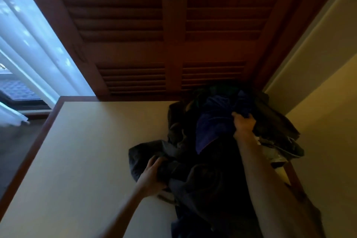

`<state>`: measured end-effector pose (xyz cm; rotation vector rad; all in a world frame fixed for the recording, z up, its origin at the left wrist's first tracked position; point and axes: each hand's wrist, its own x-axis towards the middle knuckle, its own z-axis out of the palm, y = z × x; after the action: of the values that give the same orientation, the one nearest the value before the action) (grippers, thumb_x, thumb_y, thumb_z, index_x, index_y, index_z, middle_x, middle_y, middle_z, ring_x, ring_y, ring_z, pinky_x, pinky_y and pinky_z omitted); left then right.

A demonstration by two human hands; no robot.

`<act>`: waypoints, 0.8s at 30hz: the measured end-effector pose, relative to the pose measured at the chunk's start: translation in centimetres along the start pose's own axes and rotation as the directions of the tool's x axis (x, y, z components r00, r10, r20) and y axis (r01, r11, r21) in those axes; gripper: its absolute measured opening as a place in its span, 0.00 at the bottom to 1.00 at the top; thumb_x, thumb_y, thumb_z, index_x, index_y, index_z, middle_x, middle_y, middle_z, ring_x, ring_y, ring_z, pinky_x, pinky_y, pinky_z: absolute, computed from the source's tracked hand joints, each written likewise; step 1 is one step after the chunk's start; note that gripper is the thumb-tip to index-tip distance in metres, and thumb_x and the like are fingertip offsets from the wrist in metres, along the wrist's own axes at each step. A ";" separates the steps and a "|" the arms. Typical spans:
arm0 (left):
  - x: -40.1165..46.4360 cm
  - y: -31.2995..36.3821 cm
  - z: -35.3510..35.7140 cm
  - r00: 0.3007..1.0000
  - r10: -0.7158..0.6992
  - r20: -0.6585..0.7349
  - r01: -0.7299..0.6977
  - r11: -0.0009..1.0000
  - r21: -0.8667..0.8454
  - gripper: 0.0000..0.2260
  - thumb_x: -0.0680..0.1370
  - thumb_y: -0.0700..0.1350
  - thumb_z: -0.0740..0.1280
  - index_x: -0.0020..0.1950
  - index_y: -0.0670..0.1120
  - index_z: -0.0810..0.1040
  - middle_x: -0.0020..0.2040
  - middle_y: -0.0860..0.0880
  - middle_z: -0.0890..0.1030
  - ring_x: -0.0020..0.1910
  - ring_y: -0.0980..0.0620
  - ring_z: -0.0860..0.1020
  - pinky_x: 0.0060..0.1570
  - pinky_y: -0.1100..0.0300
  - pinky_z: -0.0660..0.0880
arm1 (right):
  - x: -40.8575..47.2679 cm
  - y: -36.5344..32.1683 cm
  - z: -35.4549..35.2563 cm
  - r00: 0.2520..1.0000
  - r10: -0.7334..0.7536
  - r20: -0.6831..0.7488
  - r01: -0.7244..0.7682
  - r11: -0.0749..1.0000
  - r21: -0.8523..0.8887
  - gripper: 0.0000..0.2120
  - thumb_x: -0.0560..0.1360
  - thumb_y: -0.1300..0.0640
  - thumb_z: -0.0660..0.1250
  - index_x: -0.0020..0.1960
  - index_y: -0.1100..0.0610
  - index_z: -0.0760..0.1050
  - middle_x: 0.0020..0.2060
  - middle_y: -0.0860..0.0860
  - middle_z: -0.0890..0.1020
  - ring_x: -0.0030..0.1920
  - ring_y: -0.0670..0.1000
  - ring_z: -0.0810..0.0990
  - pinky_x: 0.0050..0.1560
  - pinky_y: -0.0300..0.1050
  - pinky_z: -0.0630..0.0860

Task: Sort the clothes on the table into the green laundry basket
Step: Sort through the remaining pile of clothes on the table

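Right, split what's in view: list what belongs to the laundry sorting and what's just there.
Job: pile of dark clothes; blue garment gripped by the right hand; grey garment gripped by the left hand; table.
Just there: louvred wooden doors; curtain.

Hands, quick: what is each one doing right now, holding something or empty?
Left hand: fingers curled round a fold of dark grey cloth on the table.
Right hand: gripping the blue garment on the pile.
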<state>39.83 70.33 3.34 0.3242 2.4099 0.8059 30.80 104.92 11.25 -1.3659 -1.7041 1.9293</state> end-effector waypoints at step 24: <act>-4.2 -5.7 -20.0 0.635 -0.302 -0.711 -0.034 0.908 -0.417 0.25 0.77 0.69 0.59 0.73 0.65 0.65 0.79 0.43 0.60 0.74 0.40 0.65 0.67 0.41 0.69 | -13.4 4.0 9.0 0.864 -0.044 0.502 0.286 0.863 -0.417 0.35 0.72 0.24 0.59 0.76 0.35 0.62 0.78 0.46 0.63 0.77 0.53 0.63 0.75 0.57 0.62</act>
<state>31.18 54.73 14.75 -0.4810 2.8608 1.5744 32.87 88.58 13.23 -0.8352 -2.5864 1.9217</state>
